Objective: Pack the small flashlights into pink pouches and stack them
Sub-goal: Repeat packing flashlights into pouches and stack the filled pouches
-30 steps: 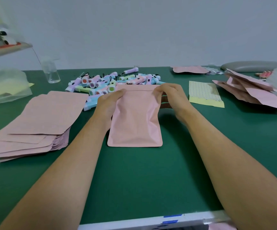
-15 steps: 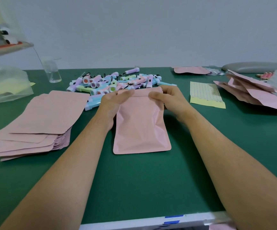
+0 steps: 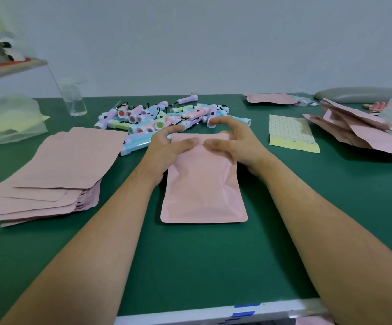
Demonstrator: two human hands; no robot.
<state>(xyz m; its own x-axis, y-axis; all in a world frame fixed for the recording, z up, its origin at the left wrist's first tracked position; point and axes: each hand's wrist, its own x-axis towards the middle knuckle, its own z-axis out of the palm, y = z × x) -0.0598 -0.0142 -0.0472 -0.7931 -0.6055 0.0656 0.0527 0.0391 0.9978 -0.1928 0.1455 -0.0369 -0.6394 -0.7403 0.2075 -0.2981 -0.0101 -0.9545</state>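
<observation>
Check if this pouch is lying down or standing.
Lying down: the pouch rests flat on the table, left hand and right hand holding its top.

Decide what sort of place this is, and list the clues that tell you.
Probably a small packing workbench. Clues: a heap of small flashlights on a green work mat, a stack of flat pink pouches at the left, and another pouch pile at the right.

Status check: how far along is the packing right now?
Done, apparently: a loose pile of pink pouches at the right, contents not visible. In hand: left hand and right hand pinch the top edge of a bulging pouch, likely sealing it. Left: a heap of loose flashlights and a flat stack of pouches.
</observation>
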